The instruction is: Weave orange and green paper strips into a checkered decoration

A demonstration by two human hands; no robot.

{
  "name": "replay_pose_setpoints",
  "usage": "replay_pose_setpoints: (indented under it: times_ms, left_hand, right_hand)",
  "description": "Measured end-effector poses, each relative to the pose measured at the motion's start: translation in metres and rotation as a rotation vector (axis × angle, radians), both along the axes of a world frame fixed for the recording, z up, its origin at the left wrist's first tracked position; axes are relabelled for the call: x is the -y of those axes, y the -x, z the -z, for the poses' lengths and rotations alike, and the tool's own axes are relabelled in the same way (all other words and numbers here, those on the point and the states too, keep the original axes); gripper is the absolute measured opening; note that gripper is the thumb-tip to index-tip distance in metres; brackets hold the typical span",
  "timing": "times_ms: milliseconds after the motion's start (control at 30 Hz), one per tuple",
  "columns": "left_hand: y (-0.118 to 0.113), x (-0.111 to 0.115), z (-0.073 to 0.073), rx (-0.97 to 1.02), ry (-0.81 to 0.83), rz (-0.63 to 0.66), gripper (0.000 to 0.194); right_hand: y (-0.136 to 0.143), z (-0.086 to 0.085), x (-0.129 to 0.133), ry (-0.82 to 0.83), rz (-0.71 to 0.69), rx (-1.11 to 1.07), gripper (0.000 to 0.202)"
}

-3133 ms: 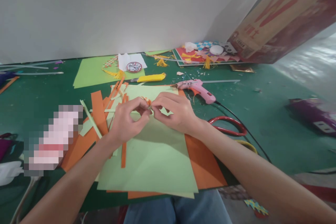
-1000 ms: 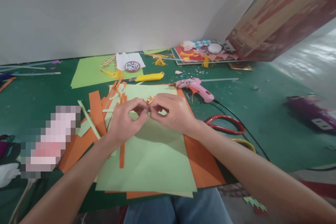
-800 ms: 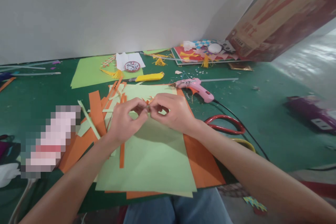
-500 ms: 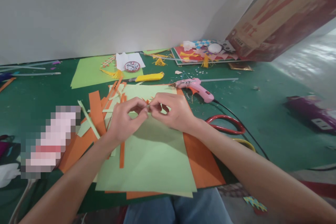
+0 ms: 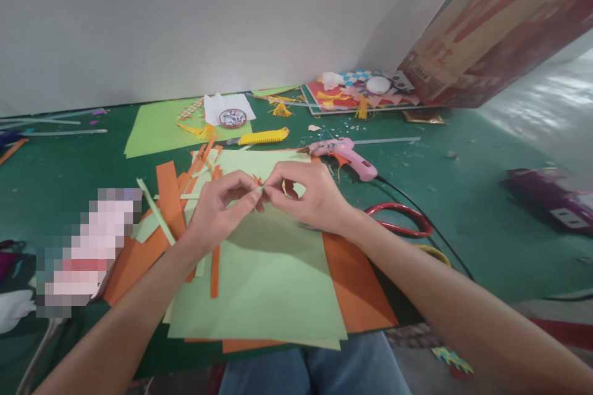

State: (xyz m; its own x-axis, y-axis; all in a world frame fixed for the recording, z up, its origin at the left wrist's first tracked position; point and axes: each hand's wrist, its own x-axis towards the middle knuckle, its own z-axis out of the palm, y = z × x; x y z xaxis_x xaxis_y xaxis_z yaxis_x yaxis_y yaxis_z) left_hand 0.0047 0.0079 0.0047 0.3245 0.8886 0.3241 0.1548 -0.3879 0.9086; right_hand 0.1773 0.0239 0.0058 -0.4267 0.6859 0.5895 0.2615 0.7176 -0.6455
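My left hand [image 5: 227, 200] and my right hand [image 5: 303, 191] meet above a stack of light green paper [image 5: 278, 284]. Thumbs and forefingers of both are pinched on a small piece of folded orange and green paper [image 5: 258, 181], mostly hidden by the fingers. Beneath the green sheets lies orange paper [image 5: 356, 278], showing on the right. Close to my left hand are orange paper strips [image 5: 170, 194] and a thin light green strip [image 5: 156, 213]. Scissors with red handles [image 5: 403, 220] rest under and beyond my right wrist.
Behind my hands lie a yellow utility knife [image 5: 263, 136] and a pink glue gun [image 5: 345, 154] with a black cord. A blurred-out phone-like object [image 5: 88, 253] is at left. A purple power strip [image 5: 551, 197] sits at right, and a large printed bag [image 5: 495, 31] stands behind.
My fingers have shifted slightly around the small paper piece, and more of its orange tip shows. My left thumb is straighter. The things on the table have stayed put.
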Motion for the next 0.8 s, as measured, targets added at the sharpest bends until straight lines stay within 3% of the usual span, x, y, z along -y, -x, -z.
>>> replay_pose_setpoints:
  times_ms: [367, 800]
  left_hand:
    - [0.0012, -0.0001, 0.0015, 0.155, 0.133, 0.090, 0.011]
    - [0.0065, -0.0044, 0.0077, 0.280, 0.241, 0.200, 0.007]
  right_hand:
    - [-0.0005, -0.0034, 0.0027, 0.080, -0.013, -0.018, 0.013]
    - [-0.0009, -0.0068, 0.0070, 0.064, -0.055, -0.023, 0.013]
